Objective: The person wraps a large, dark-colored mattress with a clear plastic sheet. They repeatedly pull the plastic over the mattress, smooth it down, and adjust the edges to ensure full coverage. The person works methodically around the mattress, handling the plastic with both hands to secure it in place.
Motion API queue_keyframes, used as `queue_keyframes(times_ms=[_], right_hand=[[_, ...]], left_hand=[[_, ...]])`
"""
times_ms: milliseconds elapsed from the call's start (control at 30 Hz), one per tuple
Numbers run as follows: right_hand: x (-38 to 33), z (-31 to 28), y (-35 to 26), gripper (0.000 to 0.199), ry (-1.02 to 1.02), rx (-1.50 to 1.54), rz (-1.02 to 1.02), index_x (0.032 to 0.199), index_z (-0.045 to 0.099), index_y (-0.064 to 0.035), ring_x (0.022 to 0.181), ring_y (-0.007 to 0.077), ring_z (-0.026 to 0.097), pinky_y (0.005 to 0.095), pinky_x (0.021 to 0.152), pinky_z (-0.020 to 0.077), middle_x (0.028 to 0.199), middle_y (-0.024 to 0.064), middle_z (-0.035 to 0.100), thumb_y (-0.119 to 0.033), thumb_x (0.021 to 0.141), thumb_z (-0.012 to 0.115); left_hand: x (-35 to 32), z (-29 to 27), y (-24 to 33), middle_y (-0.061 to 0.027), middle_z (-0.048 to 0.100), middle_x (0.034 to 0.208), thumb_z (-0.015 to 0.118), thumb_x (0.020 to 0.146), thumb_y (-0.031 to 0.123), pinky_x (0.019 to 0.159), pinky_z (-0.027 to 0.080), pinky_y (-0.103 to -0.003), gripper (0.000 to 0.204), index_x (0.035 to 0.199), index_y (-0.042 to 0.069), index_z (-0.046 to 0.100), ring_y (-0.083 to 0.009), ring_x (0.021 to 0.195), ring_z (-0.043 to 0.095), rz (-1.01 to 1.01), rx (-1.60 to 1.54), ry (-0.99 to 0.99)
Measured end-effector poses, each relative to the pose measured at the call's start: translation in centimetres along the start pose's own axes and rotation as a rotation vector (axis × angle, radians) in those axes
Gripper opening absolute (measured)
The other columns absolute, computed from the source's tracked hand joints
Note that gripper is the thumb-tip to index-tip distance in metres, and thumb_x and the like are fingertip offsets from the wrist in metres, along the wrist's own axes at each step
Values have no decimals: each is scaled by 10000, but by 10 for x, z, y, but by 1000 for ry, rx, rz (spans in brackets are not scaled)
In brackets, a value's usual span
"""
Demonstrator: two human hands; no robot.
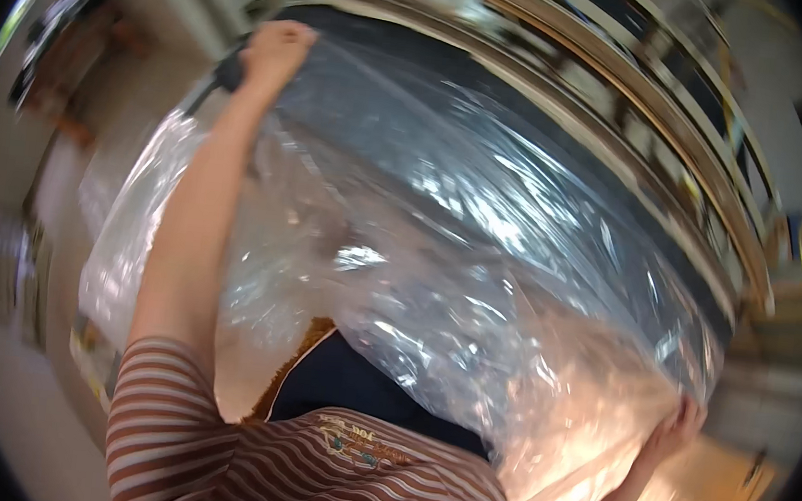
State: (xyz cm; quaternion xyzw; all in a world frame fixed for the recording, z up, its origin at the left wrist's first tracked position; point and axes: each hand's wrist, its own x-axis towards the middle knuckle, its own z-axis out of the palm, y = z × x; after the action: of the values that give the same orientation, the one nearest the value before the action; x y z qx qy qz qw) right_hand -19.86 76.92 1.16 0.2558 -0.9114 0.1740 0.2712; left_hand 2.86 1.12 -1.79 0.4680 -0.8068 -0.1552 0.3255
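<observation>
Clear plastic sheet (pixel 491 221) spans mid-view, spread between your hands from 11 to 4 o'clock. Your left hand (pixel 280 53) is at 11, fist fully closed on its edge. Your right hand (pixel 677 430) is at 4, blurred, fingers curled closed on the sheet. Dark panel (pixel 373 37) at 12, partly under the plastic; wooden rack (pixel 677 113) beyond, 1 to 2.

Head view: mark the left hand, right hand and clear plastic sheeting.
Left hand (pixel 277 51): head view, middle of the closed fist.
Right hand (pixel 676 430): head view, middle of the hand, somewhat blurred.
Clear plastic sheeting (pixel 491 221): head view, shiny wrinkled area between the two hands.
</observation>
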Motion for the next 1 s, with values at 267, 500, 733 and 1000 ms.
queue_keyframes(times_ms=[267, 500, 733, 1000], right_hand=[[-7, -31, 38, 200, -58, 56, 291, 906, 642, 1, 829, 229, 578, 322, 743, 443, 847, 102, 593, -23, 836, 456], [75, -62, 73, 175, -120, 1059, 547, 975, 629, -35, 775, 99, 548, 245, 680, 437, 825, -11, 602, -172, 878, 578], [64, 29, 83, 177, -144, 233, 507, 853, 639, -53, 663, 70, 471, 237, 618, 399, 734, -11, 567, -229, 851, 646], [69, 23, 109, 206, -213, 215, 439, 858, 655, -87, 685, 195, 574, 330, 627, 438, 716, 44, 582, -278, 782, 666]], left_hand=[[114, -15, -201, -135, 679, 1024, 595, 872, 389, 847, 475, -342, 396, 1056, 47, 673, -263, 940, 643, 137, 240, -31], [105, 4, -163, -172, 677, 966, 589, 889, 319, 773, 471, -350, 368, 1059, -1, 652, -265, 860, 643, 129, 281, -54], [86, -9, -157, -138, 670, 886, 585, 904, 275, 750, 467, -322, 354, 1026, -53, 639, -203, 791, 607, 146, 86, -91], [40, -67, -121, -85, 639, 1011, 590, 914, 320, 813, 455, -310, 398, 1099, -32, 618, -160, 882, 572, -82, -154, -52]])
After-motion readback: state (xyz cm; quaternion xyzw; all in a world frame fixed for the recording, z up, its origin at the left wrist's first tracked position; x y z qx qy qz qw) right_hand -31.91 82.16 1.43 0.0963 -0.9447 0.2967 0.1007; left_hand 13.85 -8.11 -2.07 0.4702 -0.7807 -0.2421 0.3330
